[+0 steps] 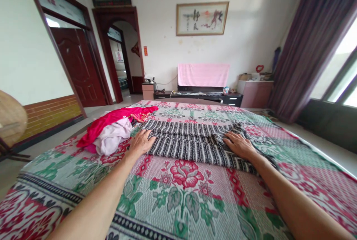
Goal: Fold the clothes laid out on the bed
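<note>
A black-and-white striped knit garment (184, 141) lies spread flat and partly folded across the flowered cloth (192, 195). Its exact kind cannot be made out. On its left end rests my left hand (142, 141), palm down with the fingers stretched out. Toward the other end, my right hand (240, 145) presses flat on a folded-over part, fingers spread. Neither hand grips the fabric. Left of the garment, close to my left hand, lies a heap with a bright red cloth (107, 122) and a pale pink cloth (114, 136).
The flowered cloth covers a wide table-like surface. Beyond it stand a low black cabinet (232, 100) and a pink cloth (203, 75) draped over a flat upright object. A round wooden board (11, 119) is at the far left. Purple curtains (309, 46) hang at the right.
</note>
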A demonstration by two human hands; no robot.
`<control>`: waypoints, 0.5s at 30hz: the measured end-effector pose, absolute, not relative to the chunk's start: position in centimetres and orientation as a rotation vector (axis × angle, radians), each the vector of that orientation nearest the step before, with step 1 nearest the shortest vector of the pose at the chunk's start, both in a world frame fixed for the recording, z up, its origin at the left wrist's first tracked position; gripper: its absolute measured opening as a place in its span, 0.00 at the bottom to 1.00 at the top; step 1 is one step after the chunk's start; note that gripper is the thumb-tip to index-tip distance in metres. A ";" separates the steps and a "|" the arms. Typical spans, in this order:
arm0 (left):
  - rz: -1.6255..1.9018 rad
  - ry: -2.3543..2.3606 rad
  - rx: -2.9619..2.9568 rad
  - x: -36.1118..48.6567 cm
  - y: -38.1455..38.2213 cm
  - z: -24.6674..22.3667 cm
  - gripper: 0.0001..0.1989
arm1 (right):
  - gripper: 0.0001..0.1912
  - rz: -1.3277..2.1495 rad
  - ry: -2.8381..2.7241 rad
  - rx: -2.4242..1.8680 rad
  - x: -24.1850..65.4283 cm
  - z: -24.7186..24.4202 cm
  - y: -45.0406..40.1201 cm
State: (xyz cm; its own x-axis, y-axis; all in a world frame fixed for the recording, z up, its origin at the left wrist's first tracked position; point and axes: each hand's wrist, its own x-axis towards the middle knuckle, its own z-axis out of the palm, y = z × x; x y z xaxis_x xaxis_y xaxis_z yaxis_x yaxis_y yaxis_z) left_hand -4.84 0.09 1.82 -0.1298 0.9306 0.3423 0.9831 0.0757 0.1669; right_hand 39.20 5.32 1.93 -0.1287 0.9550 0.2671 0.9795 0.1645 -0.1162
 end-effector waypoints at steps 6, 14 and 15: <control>-0.485 -2.269 -1.755 -5.6 0.4 2.7 0.28 | 0.22 -0.344 -2.144 -1.642 37.5 3.0 4.4; -0.327 -2.492 -1.616 -6.1 -0.2 4.1 0.27 | 0.19 -0.167 -2.355 -1.363 32.7 3.3 3.2; -0.325 -2.529 -1.618 -6.2 -0.1 4.2 0.28 | 0.19 -0.138 -2.372 -1.360 32.6 3.0 3.2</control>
State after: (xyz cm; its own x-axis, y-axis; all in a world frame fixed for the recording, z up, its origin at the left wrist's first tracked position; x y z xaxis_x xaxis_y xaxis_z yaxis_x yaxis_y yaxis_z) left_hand -6.23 -0.10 4.24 -0.4207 0.8808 0.2171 0.9071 0.4050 0.1145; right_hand 32.61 3.20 3.00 -0.4459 0.8062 0.3888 0.8459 0.5216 -0.1114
